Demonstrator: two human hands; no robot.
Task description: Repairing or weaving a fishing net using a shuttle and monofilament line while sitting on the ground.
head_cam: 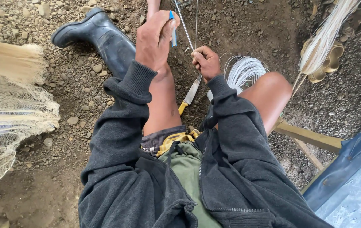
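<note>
- Currently, thin white line [184,29] runs taut between both hands, above the knees; it looks light, slick and springy, best pinched near the fingertips.
- Left hand [157,38] is closed around a small blue tool [173,29].
- Right hand [205,62] is closed, pinching the line.
- Coil of line [244,69] lies just beside the right hand; a knife [191,93] below; a rubber boot [100,36] and netting [9,114] to the left.

Bare dirt ground [62,177] strewn with small stones. A black rubber boot [100,36] lies at far left, a yellow-handled knife [190,95] at centre, pale fishing net [9,114] at left, and a blue tarp [349,169] at near right.
</note>
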